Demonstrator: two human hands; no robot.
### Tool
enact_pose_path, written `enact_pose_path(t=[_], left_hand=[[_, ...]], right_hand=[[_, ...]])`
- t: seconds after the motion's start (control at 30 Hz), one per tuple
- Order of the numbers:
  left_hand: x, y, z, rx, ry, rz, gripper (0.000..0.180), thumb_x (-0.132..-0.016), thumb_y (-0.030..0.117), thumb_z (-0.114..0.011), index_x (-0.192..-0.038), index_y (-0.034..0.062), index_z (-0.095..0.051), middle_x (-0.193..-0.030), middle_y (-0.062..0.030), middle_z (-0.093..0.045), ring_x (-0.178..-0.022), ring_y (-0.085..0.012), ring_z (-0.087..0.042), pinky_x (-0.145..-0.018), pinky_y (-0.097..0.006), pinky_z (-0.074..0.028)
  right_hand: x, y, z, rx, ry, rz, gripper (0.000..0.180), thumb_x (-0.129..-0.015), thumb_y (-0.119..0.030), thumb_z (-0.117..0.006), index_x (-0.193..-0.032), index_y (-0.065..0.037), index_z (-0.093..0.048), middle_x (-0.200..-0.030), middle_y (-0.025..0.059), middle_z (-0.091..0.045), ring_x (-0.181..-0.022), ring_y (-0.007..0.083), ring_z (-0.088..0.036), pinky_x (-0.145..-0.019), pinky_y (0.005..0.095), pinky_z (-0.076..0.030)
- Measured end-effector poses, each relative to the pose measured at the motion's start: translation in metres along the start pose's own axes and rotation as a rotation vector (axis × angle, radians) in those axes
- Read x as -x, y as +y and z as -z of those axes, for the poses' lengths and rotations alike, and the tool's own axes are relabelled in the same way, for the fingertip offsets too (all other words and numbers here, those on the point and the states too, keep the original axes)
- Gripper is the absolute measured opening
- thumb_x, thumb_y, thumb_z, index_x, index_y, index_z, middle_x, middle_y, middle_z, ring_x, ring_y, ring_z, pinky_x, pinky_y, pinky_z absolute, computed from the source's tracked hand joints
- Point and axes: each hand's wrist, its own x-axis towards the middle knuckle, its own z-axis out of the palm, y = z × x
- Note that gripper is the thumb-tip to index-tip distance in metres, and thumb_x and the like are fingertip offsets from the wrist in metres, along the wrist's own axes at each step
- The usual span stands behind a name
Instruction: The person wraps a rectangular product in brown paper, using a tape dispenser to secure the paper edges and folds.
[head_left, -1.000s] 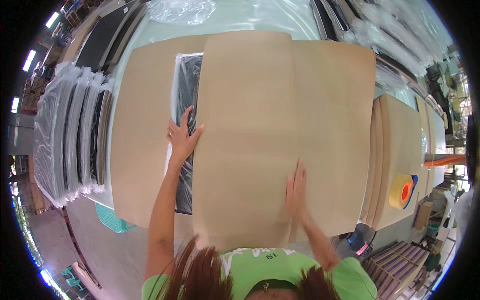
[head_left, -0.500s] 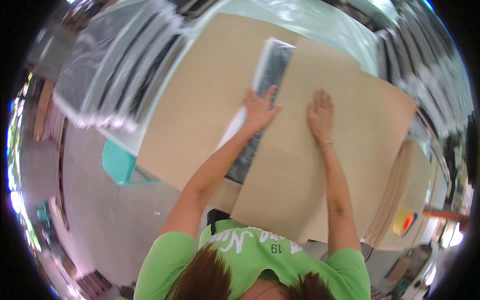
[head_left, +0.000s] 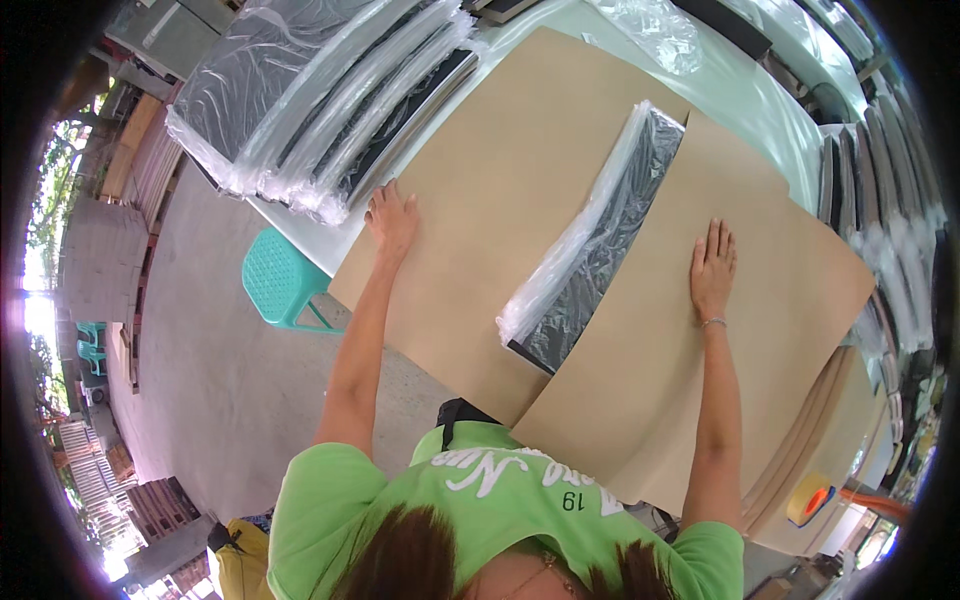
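A large brown cardboard sheet [head_left: 460, 200] lies over the table, with its right panel [head_left: 620, 350] lapping over toward the middle. Between the two parts rests a long, flat dark piece wrapped in clear plastic [head_left: 620, 235], slanting from far right to near left. My left hand [head_left: 393, 225] is at the cardboard's left edge, its fingers reaching over that edge and holding nothing that I can see. Flat on the right panel, fingers stretched, is my right hand [head_left: 713, 275]. Neither hand touches the wrapped piece.
Plastic-wrapped dark panels [head_left: 330, 110] are stacked at the far left, and more wrapped panels [head_left: 880, 190] stand at the right. A green stool [head_left: 280, 278] is beside the table's left edge. A tape roll [head_left: 810, 500] lies on more cardboard at the lower right.
My left hand has left the wrapped piece and moved left to the cardboard's edge. My right hand stays flat on the right panel. The whole view has shifted.
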Motion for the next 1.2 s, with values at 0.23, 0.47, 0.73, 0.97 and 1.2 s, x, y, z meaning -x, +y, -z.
enact_pose_path(t=[0.23,0.47,0.73,0.97,1.2], left_hand=[[-0.037,-0.003,0.052,0.341,-0.119,0.021,0.032,-0.083,0.032,-0.069,-0.101,0.0054,-0.071,-0.09,-0.0144,-0.071,-0.084,-0.0264,-0.068,-0.078,-0.036,-0.051],[-0.055,-0.037,0.054,0.594,-0.45,0.153,0.036,-0.077,0.034,-0.078,-0.097,0.0038,-0.074,-0.087,-0.0058,-0.072,-0.078,-0.0138,-0.066,-0.073,-0.028,-0.051],[-0.04,-0.004,0.064,0.731,-0.613,0.2,0.041,-0.071,0.029,-0.085,-0.101,0.0057,-0.069,-0.079,0.0013,-0.063,-0.071,-0.0073,-0.057,-0.065,-0.023,-0.046],[-0.031,0.033,0.056,0.424,-0.409,-0.126,0.079,-0.055,0.025,-0.088,-0.127,0.0148,-0.056,-0.075,-0.0006,-0.055,-0.069,-0.0137,-0.053,-0.067,-0.029,-0.045],[-0.005,0.051,0.05,-0.181,0.16,-0.716,0.089,-0.062,0.031,-0.084,-0.139,0.0118,-0.044,-0.114,-0.0138,-0.057,-0.107,-0.0288,-0.054,-0.092,-0.036,-0.044]], right_hand=[[-0.001,0.003,-0.003,-0.002,0.017,0.007,0.054,-0.102,-0.039,-0.033,-0.15,-0.016,-0.028,-0.155,0.0046,-0.027,-0.143,0.0277,-0.024,-0.116,0.0442,-0.02],[-0.001,-0.008,0.002,-0.008,-0.031,-0.036,0.054,-0.102,-0.04,-0.031,-0.15,-0.017,-0.028,-0.156,0.0035,-0.026,-0.144,0.0257,-0.022,-0.117,0.0429,-0.017],[0.0,-0.001,0.002,0.004,-0.019,-0.028,0.054,-0.103,-0.042,-0.027,-0.151,-0.018,-0.026,-0.156,0.0032,-0.025,-0.144,0.0251,-0.022,-0.117,0.0424,-0.016],[0.001,-0.001,0.004,0.022,-0.025,-0.04,0.054,-0.103,-0.042,-0.027,-0.151,-0.017,-0.027,-0.156,0.0039,-0.027,-0.144,0.0255,-0.022,-0.117,0.042,-0.016],[0.001,-0.003,0.008,-0.02,-0.046,-0.057,0.054,-0.103,-0.042,-0.027,-0.15,-0.017,-0.028,-0.156,0.0038,-0.026,-0.144,0.0247,-0.021,-0.117,0.0419,-0.015]])
